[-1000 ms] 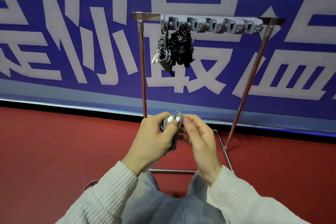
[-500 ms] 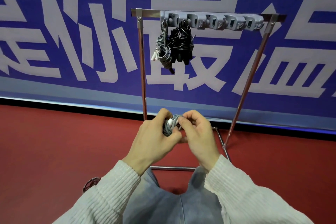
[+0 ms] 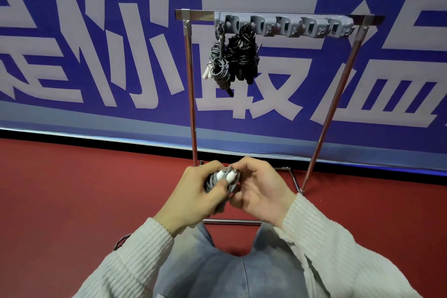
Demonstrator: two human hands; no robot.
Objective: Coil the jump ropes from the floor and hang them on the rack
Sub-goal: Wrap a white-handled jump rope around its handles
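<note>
A coiled grey jump rope (image 3: 223, 180) with white handle ends sits bunched between my two hands, low in the middle of the view. My left hand (image 3: 193, 191) wraps around the coil from the left. My right hand (image 3: 258, 189) pinches the coil's right side with its fingertips. Straight ahead stands a metal rack (image 3: 189, 94) with a grey strip of hooks (image 3: 285, 25) along its top bar. A grey coiled rope (image 3: 217, 65) hangs from the leftmost hook, and a black coiled rope (image 3: 243, 58) hangs right beside it.
A blue banner (image 3: 96, 43) with large pale characters covers the wall behind the rack. Red floor (image 3: 84, 189) spreads to both sides. The rack's base bar (image 3: 229, 221) lies just past my knees. A dark rope loop (image 3: 121, 242) peeks out under my left sleeve.
My hands have stayed in front of the rack's base, shifting slightly lower. The fingers have reworked their grip on the grey coil, and its white handle ends now show on top.
</note>
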